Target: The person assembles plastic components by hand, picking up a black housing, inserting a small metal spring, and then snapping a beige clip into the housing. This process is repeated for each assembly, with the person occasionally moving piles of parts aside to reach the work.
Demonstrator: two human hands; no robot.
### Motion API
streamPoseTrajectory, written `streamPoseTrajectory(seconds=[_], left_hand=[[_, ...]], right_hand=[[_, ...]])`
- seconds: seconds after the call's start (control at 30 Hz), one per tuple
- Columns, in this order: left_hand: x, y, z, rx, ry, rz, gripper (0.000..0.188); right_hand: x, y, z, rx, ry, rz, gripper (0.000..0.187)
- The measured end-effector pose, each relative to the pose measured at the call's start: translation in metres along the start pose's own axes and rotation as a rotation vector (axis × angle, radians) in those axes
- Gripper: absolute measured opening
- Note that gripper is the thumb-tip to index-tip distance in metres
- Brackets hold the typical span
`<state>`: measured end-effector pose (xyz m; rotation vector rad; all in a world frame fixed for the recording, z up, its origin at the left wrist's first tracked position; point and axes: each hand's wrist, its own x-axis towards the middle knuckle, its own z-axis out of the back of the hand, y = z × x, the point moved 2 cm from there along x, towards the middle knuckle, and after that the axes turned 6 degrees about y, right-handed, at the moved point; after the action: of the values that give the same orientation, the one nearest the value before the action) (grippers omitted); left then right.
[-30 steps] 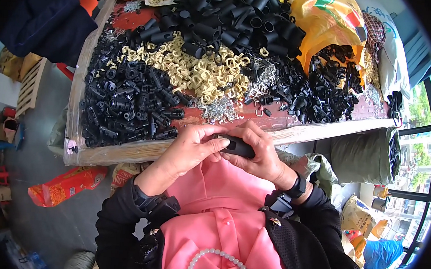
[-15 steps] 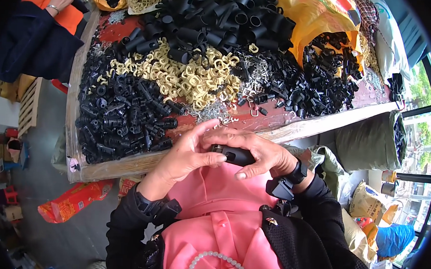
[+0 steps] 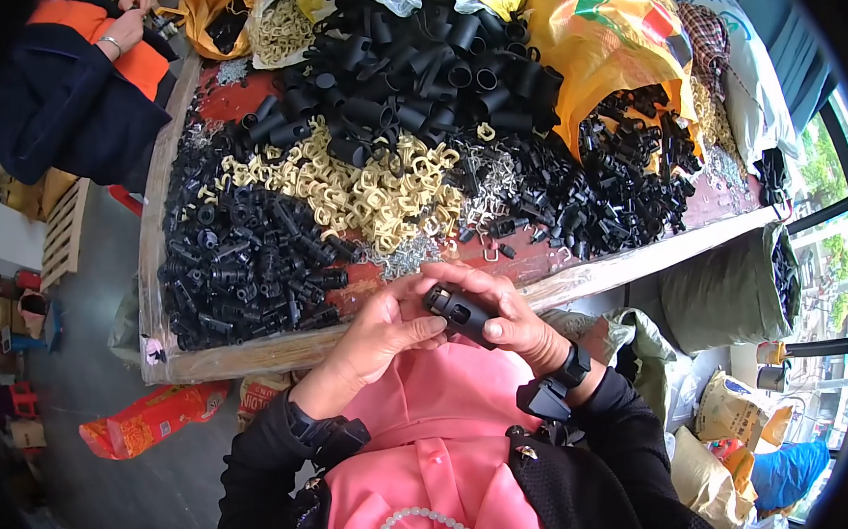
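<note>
Both hands hold a short black plastic tube (image 3: 460,312) with a slot in its side, just off the table's near edge. An inner ringed part shows in its left end. My left hand (image 3: 380,332) pinches that end, thumb in front and the other fingers partly hidden behind. My right hand (image 3: 523,326) wraps the tube's other end, with its fingers over the top and its thumb along the near side. Beyond my hands lie small silver metal clips (image 3: 407,259) and a heap of cream-coloured plastic rings (image 3: 380,188).
Ribbed black fittings (image 3: 237,261) are heaped at the table's left, black tubes (image 3: 428,68) at the back, and small black pieces (image 3: 586,202) at the right. A wooden rim (image 3: 240,358) edges the table. Another person (image 3: 72,92) works at far left. Sacks (image 3: 727,286) stand right.
The tube has turned so its left end and side slot face me more. My left index finger has come down from its raised position. The whole view has shifted slightly.
</note>
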<state>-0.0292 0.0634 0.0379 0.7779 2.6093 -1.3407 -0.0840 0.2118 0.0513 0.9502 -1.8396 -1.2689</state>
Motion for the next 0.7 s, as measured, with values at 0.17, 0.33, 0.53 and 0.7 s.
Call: streamPoseTrajectory(seconds=[0.17, 0.33, 0.53, 0.7], left_hand=[[0.011, -0.006, 0.013, 0.222, -0.05, -0.211, 0.054], [0.021, -0.021, 0.005, 0.145, -0.094, -0.31, 0.052], [0.018, -0.018, -0.012, 0.13, -0.055, -0.251, 0.052], [0.014, -0.004, -0.023, 0.1, -0.048, -0.323, 0.052]], right_hand=[[0.003, -0.009, 0.009, 0.157, -0.055, -0.067, 0.098], [0.013, -0.007, 0.001, 0.169, 0.041, -0.051, 0.102], [0.011, -0.012, -0.015, 0.229, 0.113, 0.084, 0.08], [0.002, -0.017, -0.02, 0.148, 0.055, 0.011, 0.081]])
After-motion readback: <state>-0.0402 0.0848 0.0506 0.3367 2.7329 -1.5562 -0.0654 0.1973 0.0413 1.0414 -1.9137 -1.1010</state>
